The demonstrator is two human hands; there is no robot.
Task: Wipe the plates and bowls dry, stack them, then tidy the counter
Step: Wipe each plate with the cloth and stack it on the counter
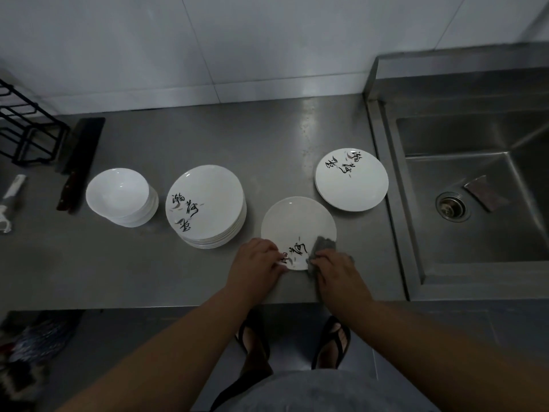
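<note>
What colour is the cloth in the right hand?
The cloth is grey, seen best in the head view.

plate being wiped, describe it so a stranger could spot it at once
On the steel counter left of the sink, look near the front edge, between the tall plate stack and the short stack. The plate is the only unstacked one, with the left hand holding its near rim and the right hand holding a grey cloth against it.

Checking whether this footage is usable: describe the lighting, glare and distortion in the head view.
Head view: dim with a bluish cast; soft glare streaks on the steel counter and sink; wide-angle distortion slants the wall tile lines; lettering on the front plate is sharp; the lower-left corner is dark and blurred.
</note>
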